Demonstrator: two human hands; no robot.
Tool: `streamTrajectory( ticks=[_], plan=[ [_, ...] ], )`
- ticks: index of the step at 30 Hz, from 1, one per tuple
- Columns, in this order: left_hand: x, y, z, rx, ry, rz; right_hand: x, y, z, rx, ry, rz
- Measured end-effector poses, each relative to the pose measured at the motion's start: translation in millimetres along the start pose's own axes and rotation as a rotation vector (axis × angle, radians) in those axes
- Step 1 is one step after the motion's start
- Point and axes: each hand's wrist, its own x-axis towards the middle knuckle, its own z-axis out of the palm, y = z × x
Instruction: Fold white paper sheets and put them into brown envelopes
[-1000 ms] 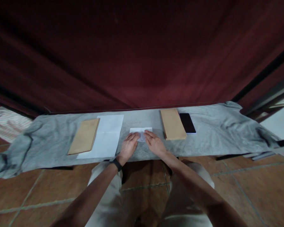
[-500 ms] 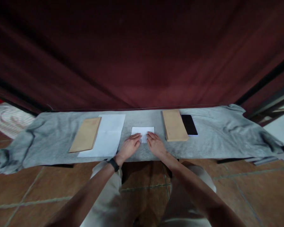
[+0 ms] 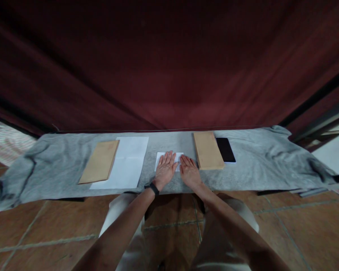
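A small folded sheet of white paper (image 3: 159, 155) lies flat on the grey cloth in front of me, partly hidden under my hands. My left hand (image 3: 165, 170) rests flat over the middle of the paper, fingers stretched out and slightly apart. At the paper's right edge, my right hand (image 3: 190, 173) lies palm down with its fingers extended close together. Neither hand grips anything. To the left, larger white sheets (image 3: 130, 162) lie on the cloth, partly covered by a brown envelope (image 3: 99, 162).
A stack of brown envelopes (image 3: 209, 150) sits right of my hands, with a dark-screened phone (image 3: 226, 149) beside it. Grey cloth (image 3: 257, 162) covers the narrow table. A dark red curtain (image 3: 169, 75) hangs behind, and tiled floor (image 3: 59, 226) shows below.
My left hand has moved right and forward, from the paper's left part onto its middle, with its fingers now flat. My right hand has shifted slightly right.
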Motion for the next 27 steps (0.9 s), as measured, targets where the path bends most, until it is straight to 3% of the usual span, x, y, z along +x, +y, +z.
streamTrajectory(
  ticks=[8, 15, 20, 27],
  plan=[
    [-18, -20, -12, 0.052, 0.001, -0.090, 4, 1, 1, 0.011, 0.023, 0.008],
    [-18, -19, -19, 0.161, -0.107, -0.086, 16, -25, 20, 0.090, 0.038, -0.192],
    [-17, -21, -18, 0.175, -0.116, -0.079, 20, -33, 30, 0.071, 0.025, -0.090],
    [-18, -19, -18, 0.141, -0.082, -0.093, 21, -20, 35, 0.004, 0.051, -0.027]
  ],
)
